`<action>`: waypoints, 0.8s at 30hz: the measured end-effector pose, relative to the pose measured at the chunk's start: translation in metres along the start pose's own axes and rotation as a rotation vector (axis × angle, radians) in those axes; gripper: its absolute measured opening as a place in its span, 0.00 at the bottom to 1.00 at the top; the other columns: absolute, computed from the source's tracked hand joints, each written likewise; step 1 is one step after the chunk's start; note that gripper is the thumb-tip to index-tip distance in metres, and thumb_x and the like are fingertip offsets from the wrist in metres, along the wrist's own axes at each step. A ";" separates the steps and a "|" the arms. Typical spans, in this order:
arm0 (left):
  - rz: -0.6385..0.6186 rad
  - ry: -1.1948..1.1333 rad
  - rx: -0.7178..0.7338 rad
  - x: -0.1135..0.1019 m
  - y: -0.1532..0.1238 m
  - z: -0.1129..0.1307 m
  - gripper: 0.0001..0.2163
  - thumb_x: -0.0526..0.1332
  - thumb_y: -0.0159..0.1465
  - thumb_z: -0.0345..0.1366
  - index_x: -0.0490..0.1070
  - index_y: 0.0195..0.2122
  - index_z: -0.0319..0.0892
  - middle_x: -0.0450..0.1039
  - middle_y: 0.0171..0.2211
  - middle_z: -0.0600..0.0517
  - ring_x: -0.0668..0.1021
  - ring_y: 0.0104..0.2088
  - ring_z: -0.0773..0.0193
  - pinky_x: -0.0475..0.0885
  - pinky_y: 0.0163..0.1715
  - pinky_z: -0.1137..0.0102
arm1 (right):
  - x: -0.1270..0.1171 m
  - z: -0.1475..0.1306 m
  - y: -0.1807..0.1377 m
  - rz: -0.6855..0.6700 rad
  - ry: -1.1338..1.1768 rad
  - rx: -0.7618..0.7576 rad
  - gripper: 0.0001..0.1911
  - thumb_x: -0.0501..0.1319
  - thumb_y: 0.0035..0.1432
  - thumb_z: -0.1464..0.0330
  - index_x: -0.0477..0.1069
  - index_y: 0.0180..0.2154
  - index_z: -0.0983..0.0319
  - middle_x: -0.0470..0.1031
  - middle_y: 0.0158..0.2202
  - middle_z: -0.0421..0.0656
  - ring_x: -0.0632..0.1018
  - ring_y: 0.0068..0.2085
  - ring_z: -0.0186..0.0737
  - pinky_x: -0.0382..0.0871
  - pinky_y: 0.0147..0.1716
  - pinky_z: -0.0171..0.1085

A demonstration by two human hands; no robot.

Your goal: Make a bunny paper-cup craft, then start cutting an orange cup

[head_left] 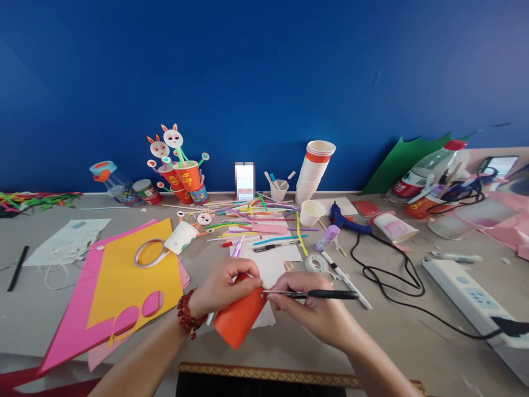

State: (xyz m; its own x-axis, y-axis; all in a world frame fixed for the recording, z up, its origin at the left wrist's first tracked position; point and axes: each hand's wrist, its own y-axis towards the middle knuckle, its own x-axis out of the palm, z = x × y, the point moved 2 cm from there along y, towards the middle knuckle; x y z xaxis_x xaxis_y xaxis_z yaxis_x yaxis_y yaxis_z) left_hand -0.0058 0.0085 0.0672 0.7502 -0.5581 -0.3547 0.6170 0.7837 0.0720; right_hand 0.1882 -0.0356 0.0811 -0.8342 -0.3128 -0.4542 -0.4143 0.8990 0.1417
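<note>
An orange paper cup [242, 317] lies tilted in my left hand [229, 281], its fingers and thumb closed round it near the upper end. My right hand [308, 303] grips black-handled scissors [333, 294], seen edge-on. Their thin metal tip points left and meets the cup's edge beside my left thumb; whether it pierces the paper cannot be made out. White paper sheets [266, 270] lie beneath the hands. Just beyond are a black pen [264, 248], a roll of white tape [316, 263] and a white marker [347, 281].
Coloured pipe cleaners [231, 226] spread across the middle. Yellow card [124, 275] with round cut-outs lies left. Decorated rabbit cups [188, 176] and stacked paper cups [312, 176] stand along the blue wall. At right are a blue glue gun [347, 220], its black cable and a power strip [475, 298].
</note>
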 end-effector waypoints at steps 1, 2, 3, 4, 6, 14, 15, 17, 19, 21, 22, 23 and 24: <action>-0.033 -0.016 -0.012 0.000 0.002 0.000 0.09 0.60 0.63 0.36 0.70 0.26 0.40 0.69 0.24 0.55 0.68 0.27 0.68 0.62 0.30 0.73 | -0.001 0.000 0.001 -0.020 0.001 -0.009 0.12 0.62 0.63 0.67 0.75 0.26 0.61 0.76 0.24 0.38 0.74 0.27 0.33 0.62 0.27 0.31; -0.059 -0.031 -0.025 -0.001 0.003 -0.001 0.09 0.60 0.63 0.36 0.70 0.26 0.40 0.69 0.24 0.55 0.68 0.27 0.68 0.62 0.30 0.74 | -0.001 0.000 0.001 -0.034 0.003 -0.021 0.13 0.62 0.63 0.66 0.75 0.26 0.61 0.76 0.24 0.38 0.74 0.27 0.33 0.62 0.27 0.31; -0.078 -0.043 -0.037 -0.001 0.005 -0.001 0.09 0.60 0.63 0.37 0.71 0.26 0.39 0.69 0.24 0.55 0.69 0.27 0.68 0.63 0.30 0.74 | -0.002 0.000 0.001 -0.040 0.002 -0.036 0.13 0.62 0.64 0.66 0.75 0.26 0.61 0.76 0.24 0.38 0.74 0.27 0.33 0.63 0.28 0.31; -0.092 -0.051 -0.049 -0.001 0.006 -0.002 0.09 0.61 0.62 0.37 0.71 0.26 0.39 0.69 0.24 0.55 0.69 0.27 0.68 0.63 0.31 0.74 | -0.003 0.000 0.001 -0.042 -0.003 -0.053 0.14 0.62 0.64 0.65 0.75 0.26 0.61 0.77 0.25 0.38 0.74 0.28 0.34 0.63 0.28 0.31; -0.124 -0.060 -0.077 -0.001 0.009 -0.004 0.09 0.61 0.62 0.37 0.71 0.27 0.39 0.70 0.25 0.55 0.69 0.28 0.68 0.63 0.31 0.74 | -0.004 0.000 0.002 -0.045 -0.015 -0.089 0.13 0.62 0.64 0.65 0.76 0.27 0.61 0.77 0.25 0.39 0.75 0.29 0.35 0.64 0.30 0.32; -0.326 -0.159 -0.192 0.001 0.014 -0.008 0.12 0.63 0.61 0.41 0.71 0.27 0.38 0.66 0.22 0.57 0.64 0.25 0.71 0.59 0.26 0.75 | -0.005 0.003 0.006 -0.156 -0.005 -0.118 0.12 0.63 0.64 0.65 0.78 0.29 0.62 0.78 0.25 0.40 0.76 0.29 0.35 0.66 0.31 0.31; -0.342 -0.171 -0.201 0.001 0.014 -0.008 0.12 0.62 0.61 0.41 0.72 0.27 0.37 0.66 0.23 0.56 0.65 0.25 0.71 0.60 0.26 0.75 | -0.005 0.003 0.006 -0.173 -0.004 -0.116 0.12 0.63 0.64 0.66 0.78 0.29 0.62 0.78 0.25 0.40 0.76 0.29 0.34 0.66 0.31 0.31; -0.385 -0.213 -0.227 0.003 0.014 -0.009 0.12 0.63 0.61 0.42 0.72 0.28 0.37 0.68 0.24 0.56 0.66 0.26 0.70 0.61 0.27 0.75 | -0.005 0.005 0.008 -0.218 0.001 -0.125 0.11 0.63 0.64 0.66 0.79 0.30 0.62 0.79 0.25 0.40 0.76 0.28 0.34 0.67 0.32 0.31; -0.430 -0.261 -0.251 0.005 0.014 -0.010 0.12 0.63 0.61 0.42 0.72 0.28 0.37 0.69 0.25 0.55 0.67 0.26 0.70 0.62 0.29 0.75 | -0.004 0.006 0.010 -0.265 0.006 -0.156 0.10 0.63 0.63 0.66 0.79 0.31 0.63 0.80 0.27 0.40 0.77 0.29 0.35 0.68 0.34 0.32; -0.463 -0.294 -0.275 0.006 0.015 -0.012 0.13 0.64 0.60 0.43 0.72 0.28 0.38 0.69 0.25 0.56 0.67 0.26 0.70 0.62 0.29 0.75 | -0.004 0.006 0.012 -0.297 0.012 -0.191 0.10 0.64 0.63 0.65 0.80 0.32 0.63 0.81 0.29 0.42 0.78 0.31 0.36 0.68 0.35 0.32; -0.472 -0.309 -0.292 0.007 0.015 -0.013 0.13 0.64 0.60 0.44 0.72 0.28 0.38 0.69 0.25 0.56 0.67 0.26 0.71 0.62 0.28 0.75 | -0.005 0.005 0.012 -0.307 0.018 -0.205 0.10 0.63 0.63 0.65 0.80 0.32 0.63 0.81 0.29 0.42 0.78 0.31 0.36 0.68 0.35 0.32; -0.477 -0.325 -0.314 0.007 0.015 -0.015 0.13 0.65 0.60 0.45 0.73 0.28 0.38 0.68 0.24 0.56 0.66 0.25 0.71 0.61 0.26 0.75 | -0.005 0.005 0.012 -0.316 0.022 -0.214 0.10 0.63 0.64 0.65 0.80 0.33 0.63 0.81 0.30 0.43 0.78 0.31 0.36 0.69 0.35 0.33; -0.481 -0.346 -0.342 0.008 0.015 -0.017 0.14 0.65 0.59 0.45 0.73 0.28 0.38 0.68 0.23 0.57 0.66 0.24 0.71 0.60 0.24 0.75 | -0.005 0.004 0.012 -0.325 0.021 -0.221 0.11 0.62 0.64 0.65 0.80 0.34 0.62 0.82 0.30 0.42 0.78 0.32 0.37 0.69 0.35 0.33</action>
State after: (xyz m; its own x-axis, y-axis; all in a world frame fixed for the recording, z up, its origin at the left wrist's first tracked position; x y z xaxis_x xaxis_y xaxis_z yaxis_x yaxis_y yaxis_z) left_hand 0.0052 0.0200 0.0497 0.4791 -0.8764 0.0487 0.8336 0.4368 -0.3381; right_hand 0.1886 -0.0218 0.0818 -0.6528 -0.5787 -0.4889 -0.7248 0.6649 0.1806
